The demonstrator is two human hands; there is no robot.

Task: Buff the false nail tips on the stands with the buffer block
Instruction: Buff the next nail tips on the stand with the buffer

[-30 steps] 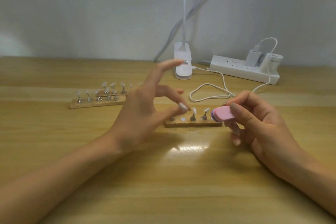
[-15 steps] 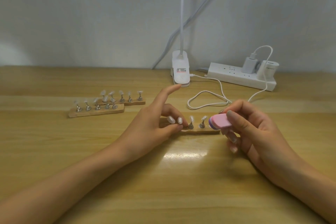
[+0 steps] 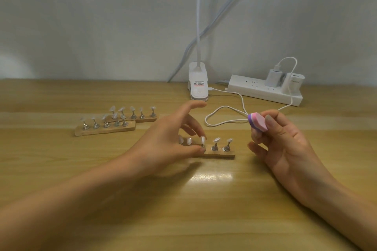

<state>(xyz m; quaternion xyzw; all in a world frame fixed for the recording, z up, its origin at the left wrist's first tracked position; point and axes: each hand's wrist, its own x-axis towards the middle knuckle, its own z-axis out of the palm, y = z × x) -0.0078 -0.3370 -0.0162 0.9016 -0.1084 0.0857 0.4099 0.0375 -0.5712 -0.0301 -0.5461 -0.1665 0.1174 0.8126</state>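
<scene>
A wooden stand (image 3: 221, 156) lies at the table's middle with several small metal holders, each topped by a white false nail tip (image 3: 216, 139). My left hand (image 3: 169, 142) reaches over its left part and pinches the middle holder (image 3: 202, 142) between thumb and a finger; the index finger sticks up. My right hand (image 3: 283, 144) is raised to the right of the stand and grips a pink and purple buffer block (image 3: 257, 123) between thumb and fingers. The block is clear of the nail tips.
Two more wooden stands with nail tips (image 3: 106, 126) (image 3: 138, 115) lie at the left. A white clip lamp base (image 3: 198, 86) and a power strip (image 3: 265, 89) with chargers stand by the wall. A white cable (image 3: 222, 114) loops behind the near stand.
My left hand has come down onto the near stand and taken the middle holder. My right hand has lifted the buffer block up and away from the stand's right end.
</scene>
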